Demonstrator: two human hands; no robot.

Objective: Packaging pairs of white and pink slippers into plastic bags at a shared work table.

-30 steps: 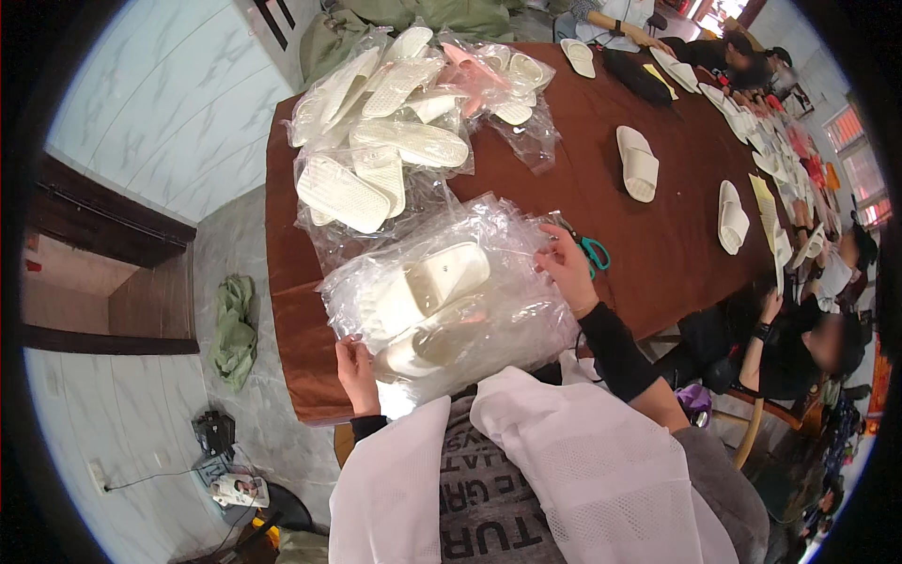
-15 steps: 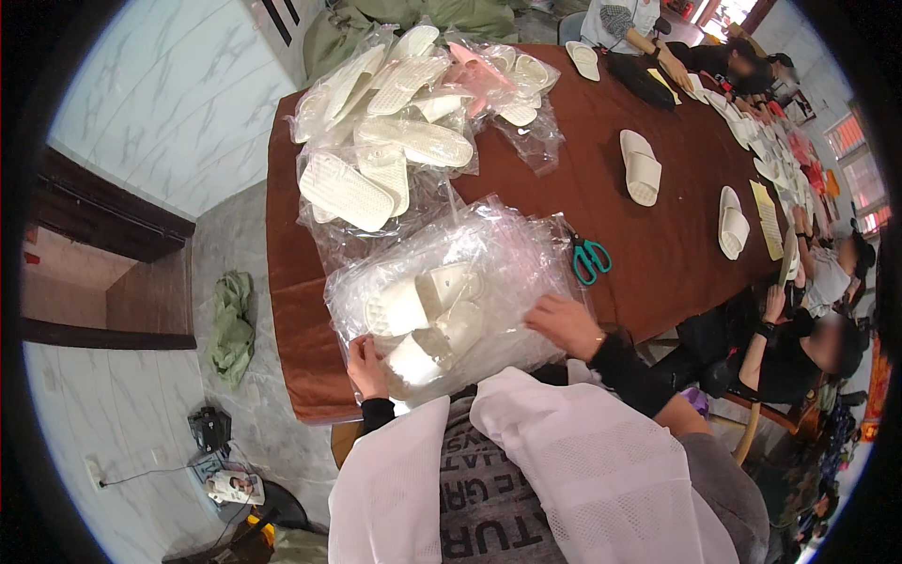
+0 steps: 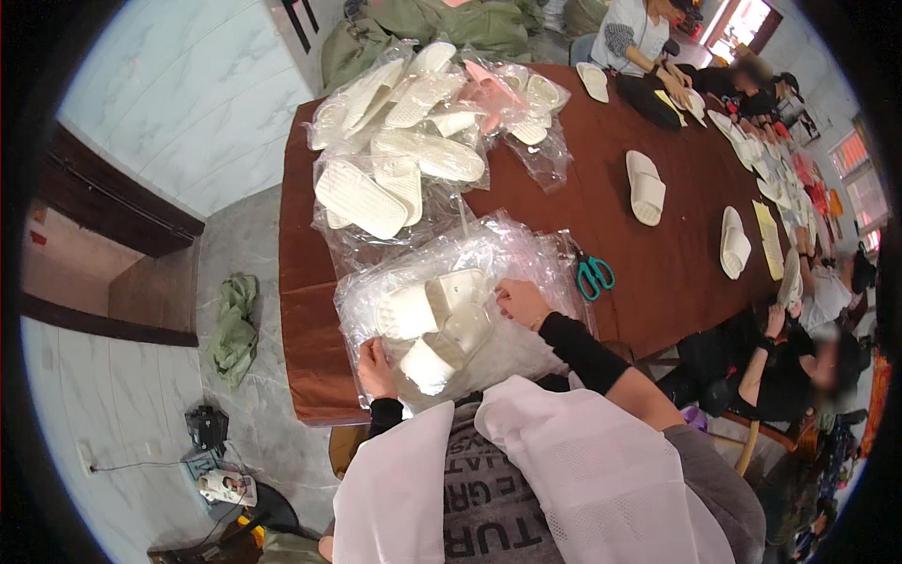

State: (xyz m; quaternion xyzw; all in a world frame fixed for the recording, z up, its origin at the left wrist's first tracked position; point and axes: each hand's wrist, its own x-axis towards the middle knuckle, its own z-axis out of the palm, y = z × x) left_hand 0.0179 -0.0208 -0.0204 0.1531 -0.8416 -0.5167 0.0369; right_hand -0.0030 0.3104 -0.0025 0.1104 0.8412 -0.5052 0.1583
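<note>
In front of me a pair of white slide sandals (image 3: 406, 312) lies inside a clear plastic bag (image 3: 528, 252), on top of more clear film. At the bag's near left edge, my left hand (image 3: 378, 369) is closed on the plastic. My right hand (image 3: 522, 304) is closed over the bag's right part, beside the slides, its fingers drawn together on the film. A pair of scissors (image 3: 593, 274) with teal handles rests just right of the bag, blades partly by the plastic.
Bagged white slides (image 3: 362, 199) and a pink one (image 3: 495, 91) are heaped at the back left of the brown-covered table (image 3: 305, 329). Single white slides (image 3: 645, 188) lie to the right, near yellow paper (image 3: 768, 240). Several people sit along the far right side.
My right hand has moved left and slightly farther from me, from the bag's right edge to beside the slides. My left hand stays at the near left edge.
</note>
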